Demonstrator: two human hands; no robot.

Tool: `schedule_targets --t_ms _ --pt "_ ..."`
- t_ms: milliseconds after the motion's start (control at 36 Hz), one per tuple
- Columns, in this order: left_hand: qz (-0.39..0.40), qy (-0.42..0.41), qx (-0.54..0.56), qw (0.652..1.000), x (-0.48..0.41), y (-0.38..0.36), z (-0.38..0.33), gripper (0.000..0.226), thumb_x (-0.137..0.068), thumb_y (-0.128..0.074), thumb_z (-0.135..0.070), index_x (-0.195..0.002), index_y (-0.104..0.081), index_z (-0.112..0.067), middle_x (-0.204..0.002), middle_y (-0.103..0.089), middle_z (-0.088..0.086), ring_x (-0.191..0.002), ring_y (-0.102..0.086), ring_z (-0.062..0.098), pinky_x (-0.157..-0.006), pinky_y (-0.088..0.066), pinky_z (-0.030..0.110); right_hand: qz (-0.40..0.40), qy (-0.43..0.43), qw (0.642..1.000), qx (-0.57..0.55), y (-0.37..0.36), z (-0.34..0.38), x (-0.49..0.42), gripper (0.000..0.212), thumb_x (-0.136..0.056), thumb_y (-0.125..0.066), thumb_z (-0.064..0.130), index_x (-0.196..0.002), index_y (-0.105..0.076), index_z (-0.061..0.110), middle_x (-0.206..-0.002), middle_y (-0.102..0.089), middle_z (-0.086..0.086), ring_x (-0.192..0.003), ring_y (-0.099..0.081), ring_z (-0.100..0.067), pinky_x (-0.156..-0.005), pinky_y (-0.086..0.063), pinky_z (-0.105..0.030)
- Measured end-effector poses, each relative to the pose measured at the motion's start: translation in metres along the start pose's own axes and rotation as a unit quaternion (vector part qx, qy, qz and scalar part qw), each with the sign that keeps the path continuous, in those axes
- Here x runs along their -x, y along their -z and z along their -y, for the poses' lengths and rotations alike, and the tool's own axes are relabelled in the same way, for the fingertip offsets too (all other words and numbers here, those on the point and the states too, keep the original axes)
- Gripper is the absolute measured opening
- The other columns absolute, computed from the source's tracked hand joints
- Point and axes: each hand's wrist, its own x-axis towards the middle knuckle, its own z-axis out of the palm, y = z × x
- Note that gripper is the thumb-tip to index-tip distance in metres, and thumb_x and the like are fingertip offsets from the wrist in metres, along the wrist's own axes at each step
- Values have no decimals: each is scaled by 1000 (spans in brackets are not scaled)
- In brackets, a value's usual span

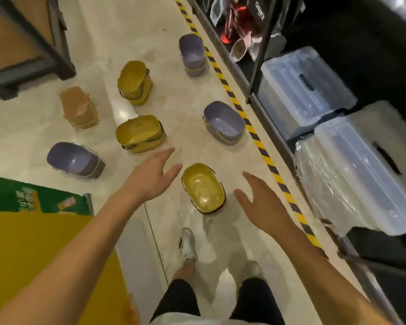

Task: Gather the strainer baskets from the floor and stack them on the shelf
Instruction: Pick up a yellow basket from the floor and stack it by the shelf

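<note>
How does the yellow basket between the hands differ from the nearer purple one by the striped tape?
Colour: the yellow basket is yellow, the purple basket lilac. Place: the yellow basket sits between the open left hand and right hand; the purple basket lies farther off beside the striped tape. The purple basket's bottom shows holes; the yellow basket's looks smooth. Both are oval, open side up.

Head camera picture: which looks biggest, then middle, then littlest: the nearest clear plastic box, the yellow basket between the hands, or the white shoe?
1. nearest clear plastic box
2. yellow basket
3. white shoe
The box likely sits nearer the camera, which enlarges it.
</note>
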Motion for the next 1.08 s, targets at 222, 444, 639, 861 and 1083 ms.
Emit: schedule_targets --t_ms 222,444,639,861,1083 --pt "63 4 18 998 -65 -58 55 64 -103 -40 -52 -158 -30 -22 -162 -34 5 -147 -33 24 -117 -25 35 11 -118 988 -95 -83 -20 -28 64 -104 -48 47 -159 -29 23 -163 -34 5 -148 -33 -13 -111 -24 -19" --pt "83 30 32 996 -139 -117 108 62 -104 -40 -51 -159 -29 -23 -163 -32 4 -149 -31 23 -117 -23 32 21 -194 971 -135 -171 -65 -93 66 -106 -46 43 -162 -22 20 -165 -32 -4 -150 -32 -21 -114 -24 -23" --pt "97 49 35 993 -230 -195 149 63 -104 -40 -50 -159 -27 -24 -164 -30 5 -150 -29 25 -119 -22 34 6 -286 922 -262 -260 -123 -163 70 -104 -48 46 -163 -17 24 -164 -33 -7 -145 -41 -27 -113 -36 -35" --pt "127 58 52 989 -337 -311 198 74 -100 -40 -58 -162 -14 -26 -168 -18 3 -153 -20 23 -121 -17 37 -3 -386 824 -415 -357 -221 -252 82 -96 -38 72 -162 -7 37 -167 -26 1 -147 -37 -27 -118 -35 -53" --pt "136 130 145 971 -418 -394 245 76 -94 -32 -74 -158 -24 -35 -166 -26 -2 -150 -28 25 -121 -24 44 71 -401 764 -501 -427 -301 -303 115 -63 -37 96 -161 -8 44 -167 -25 1 -145 -39 -32 -104 -50 -51"
